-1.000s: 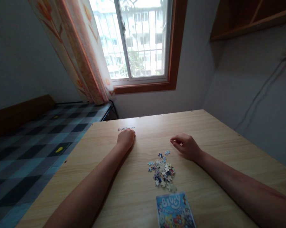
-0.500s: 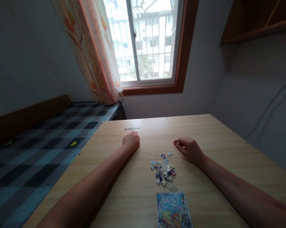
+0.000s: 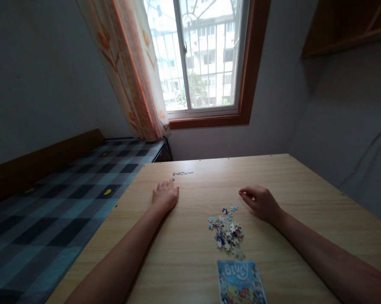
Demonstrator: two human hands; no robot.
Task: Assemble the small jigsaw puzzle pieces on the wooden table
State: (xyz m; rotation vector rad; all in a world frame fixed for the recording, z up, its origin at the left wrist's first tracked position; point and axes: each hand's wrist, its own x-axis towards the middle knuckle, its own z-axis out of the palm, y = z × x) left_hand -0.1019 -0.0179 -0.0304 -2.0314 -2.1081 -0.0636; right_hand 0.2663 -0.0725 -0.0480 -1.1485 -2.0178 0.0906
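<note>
My left hand [image 3: 165, 196] lies palm down on the table with its fingers stretched forward. Just past its fingertips is a small blue puzzle piece [image 3: 173, 180], and beyond that a row of joined puzzle pieces [image 3: 183, 173]. On the other side, my right hand [image 3: 258, 202] rests with thumb and forefinger pinched; whatever may be between them is too small to make out. A heap of loose puzzle pieces [image 3: 227, 232] lies between my forearms, nearer to me. Below the heap is a blue picture box or card [image 3: 241, 283] lettered "Bluey".
The light wooden table [image 3: 184, 253] reaches toward a window [image 3: 209, 63] with a flowered curtain [image 3: 130, 76] at its left. A bed with checked cover [image 3: 83, 202] stands along the table's left side. A wooden shelf [image 3: 345, 38] hangs at upper right.
My left hand has drawn left and back from the row of pieces, its fingers now spread, and the small blue piece shows. My right hand keeps its pinch. The view has shifted slightly.
</note>
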